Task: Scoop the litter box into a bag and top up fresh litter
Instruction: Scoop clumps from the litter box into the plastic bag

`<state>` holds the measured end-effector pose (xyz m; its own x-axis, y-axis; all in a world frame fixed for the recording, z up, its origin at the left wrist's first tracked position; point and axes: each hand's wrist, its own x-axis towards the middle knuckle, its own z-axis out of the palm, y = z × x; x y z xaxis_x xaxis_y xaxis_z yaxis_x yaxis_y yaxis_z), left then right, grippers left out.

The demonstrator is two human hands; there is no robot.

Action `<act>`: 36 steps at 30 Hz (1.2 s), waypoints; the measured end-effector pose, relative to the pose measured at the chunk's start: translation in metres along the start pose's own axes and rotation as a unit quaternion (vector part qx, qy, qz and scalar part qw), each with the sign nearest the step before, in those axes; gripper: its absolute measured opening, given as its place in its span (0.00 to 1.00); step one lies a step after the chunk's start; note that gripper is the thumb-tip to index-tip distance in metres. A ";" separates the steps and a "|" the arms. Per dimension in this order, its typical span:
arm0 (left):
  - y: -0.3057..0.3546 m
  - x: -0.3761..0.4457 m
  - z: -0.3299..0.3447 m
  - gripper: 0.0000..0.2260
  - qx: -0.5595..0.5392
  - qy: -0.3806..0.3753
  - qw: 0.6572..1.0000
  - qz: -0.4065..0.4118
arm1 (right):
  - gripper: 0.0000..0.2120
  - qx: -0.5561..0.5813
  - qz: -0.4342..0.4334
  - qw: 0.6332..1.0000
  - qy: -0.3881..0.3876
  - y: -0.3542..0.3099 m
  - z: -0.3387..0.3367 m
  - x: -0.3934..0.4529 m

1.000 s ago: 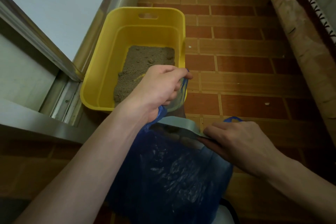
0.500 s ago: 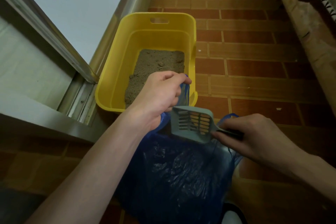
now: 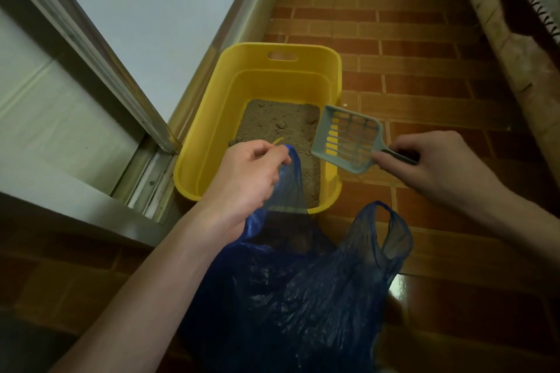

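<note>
A yellow litter box (image 3: 212, 118) stands on the brick floor with brownish litter (image 3: 281, 127) across its bottom. In front of it sits a dark blue plastic bag (image 3: 291, 291), its mouth open. My left hand (image 3: 245, 179) pinches the bag's left handle and holds it up over the box's near rim. My right hand (image 3: 436, 163) grips the handle of a grey-green slotted scoop (image 3: 348, 139). The scoop hovers level above the box's right rim and looks empty. The bag's right handle (image 3: 394, 233) stands free.
A metal sliding-door frame and track (image 3: 145, 145) run along the left, close against the litter box. A patterned fabric edge (image 3: 515, 24) lines the right side. Red-brown brick floor (image 3: 424, 76) stretches beyond and to the right of the box.
My right hand has lifted the scoop out of the bag's mouth and carried it up and right to the box's right rim. My left hand keeps holding the bag handle.
</note>
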<state>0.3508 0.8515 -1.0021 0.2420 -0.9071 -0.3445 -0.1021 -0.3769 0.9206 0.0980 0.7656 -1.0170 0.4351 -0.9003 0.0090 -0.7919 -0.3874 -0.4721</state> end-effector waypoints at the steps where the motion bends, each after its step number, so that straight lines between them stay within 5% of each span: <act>1: 0.000 0.000 -0.003 0.09 -0.002 0.004 1.000 0.001 | 0.16 -0.020 0.007 1.000 -0.001 -0.002 0.005 0.014; 11: -0.006 0.011 -0.015 0.10 0.056 0.056 0.996 0.031 | 0.14 -0.234 -0.021 0.972 -0.028 -0.033 0.055 0.118; 21: -0.018 0.031 -0.020 0.12 0.104 0.075 0.990 0.057 | 0.12 -0.202 0.023 0.978 -0.042 -0.046 0.099 0.211; 36: -0.029 0.041 -0.043 0.11 0.094 0.119 0.987 0.056 | 0.10 -0.273 0.032 0.957 -0.090 -0.024 0.122 0.237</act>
<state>0.4051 0.8331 -1.0353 0.4370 -0.8833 -0.1697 -0.3120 -0.3258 0.8924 0.2717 0.5856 -1.1109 0.4056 -0.8961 -0.1801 -0.9040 -0.4224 0.0658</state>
